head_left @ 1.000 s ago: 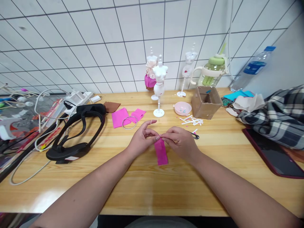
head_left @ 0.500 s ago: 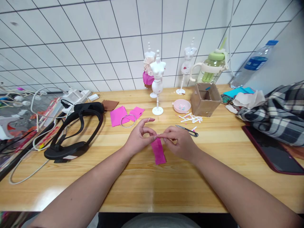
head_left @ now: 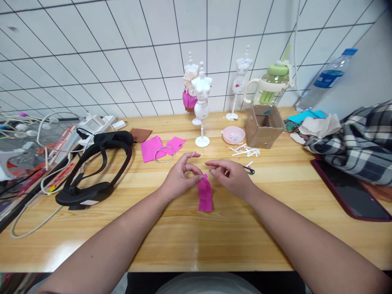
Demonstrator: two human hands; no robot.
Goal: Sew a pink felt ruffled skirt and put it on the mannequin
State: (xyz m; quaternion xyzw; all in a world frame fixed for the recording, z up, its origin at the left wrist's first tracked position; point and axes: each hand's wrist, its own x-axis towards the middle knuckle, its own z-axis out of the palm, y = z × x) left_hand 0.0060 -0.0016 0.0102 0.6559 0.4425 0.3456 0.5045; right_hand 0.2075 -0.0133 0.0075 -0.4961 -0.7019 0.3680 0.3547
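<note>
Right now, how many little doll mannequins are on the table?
3. One bare white mannequin stands nearest, mid-table. One in a pink skirt stands just behind it, partly hidden. A third stands by the wall, left of the green jug.

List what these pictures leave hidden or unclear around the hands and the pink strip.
Head view only:
- Pink strip: top end hidden by left hand fingertips.
- Right hand: covers most of the scissors.
- Pink bowl: contents too small to identify.
- Dark tablet: cut off by the right edge.
</note>
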